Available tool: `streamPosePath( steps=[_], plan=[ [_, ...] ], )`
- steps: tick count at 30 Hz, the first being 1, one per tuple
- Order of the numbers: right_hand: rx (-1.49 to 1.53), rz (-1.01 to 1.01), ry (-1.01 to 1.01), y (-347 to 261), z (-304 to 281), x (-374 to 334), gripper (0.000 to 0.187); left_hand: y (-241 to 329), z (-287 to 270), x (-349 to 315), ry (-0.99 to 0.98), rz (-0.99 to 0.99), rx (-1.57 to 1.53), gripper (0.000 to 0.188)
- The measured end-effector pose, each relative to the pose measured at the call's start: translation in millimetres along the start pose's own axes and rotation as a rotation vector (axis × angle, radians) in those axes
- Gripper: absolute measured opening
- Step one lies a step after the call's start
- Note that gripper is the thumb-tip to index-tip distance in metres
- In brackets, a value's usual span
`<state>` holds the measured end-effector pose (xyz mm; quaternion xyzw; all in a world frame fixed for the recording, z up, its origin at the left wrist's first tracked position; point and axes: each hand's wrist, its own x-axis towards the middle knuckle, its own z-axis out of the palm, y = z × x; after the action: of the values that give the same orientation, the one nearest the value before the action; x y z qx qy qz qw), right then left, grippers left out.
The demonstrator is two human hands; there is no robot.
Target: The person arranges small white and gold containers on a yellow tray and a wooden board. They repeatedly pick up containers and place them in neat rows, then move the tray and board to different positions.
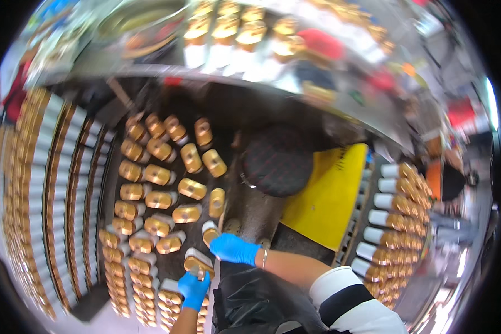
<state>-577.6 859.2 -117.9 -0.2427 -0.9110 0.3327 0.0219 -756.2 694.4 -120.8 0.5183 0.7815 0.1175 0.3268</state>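
My left hand (pixel 193 288), in a blue glove, is closed on a gold-coloured metal piece with a white section (pixel 199 261) near the lower middle. My right hand (pixel 235 249), also in a blue glove, has its fingers closed round another gold-and-white piece (pixel 210 232) at the right edge of the dark surface. Many alike pieces (pixel 158 175) stand on that surface in loose rows. Closer to me, to the left of my left hand, more pieces (pixel 142 292) stand in tight rows. The fingertips of both hands are partly hidden.
Dense stacks of gold-and-white pieces (pixel 55 167) rise on the left, and another stack (pixel 392 234) stands on the right. A metal bench (pixel 150 70) with more pieces crosses the far side. A round dark stool (pixel 278 160) and a yellow panel (pixel 331 195) lie ahead right.
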Motion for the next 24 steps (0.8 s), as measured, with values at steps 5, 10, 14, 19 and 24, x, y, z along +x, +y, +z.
streamPosePath(
  steps=[5, 10, 14, 19, 24],
  plan=[
    [0.009, 0.395, 0.475, -69.9, -76.2, -102.4, 0.017, 116.8, -86.9, 5.0, -0.077, 0.469, 0.116, 0.033],
    [-0.066, 0.651, 0.735, -142.5, -129.0, -212.3, 0.022, 166.3, -117.9, 21.4, -0.223, 1.081, 0.583, 0.027],
    [-0.091, 0.936, 0.956, -214.2, -127.2, -275.8, 0.020, 261.1, -132.3, 0.2, -0.224, 1.349, 0.469, 0.036],
    [-0.102, 1.188, 1.207, -302.3, -81.1, -338.3, 0.019, 337.3, -119.1, -57.0, -0.329, 1.615, 0.518, 0.030],
    [-0.005, 1.487, 1.200, -412.8, -32.3, -398.8, 0.017, 425.7, -110.9, -194.1, -0.753, 1.724, 0.392, 0.020]
  ],
)
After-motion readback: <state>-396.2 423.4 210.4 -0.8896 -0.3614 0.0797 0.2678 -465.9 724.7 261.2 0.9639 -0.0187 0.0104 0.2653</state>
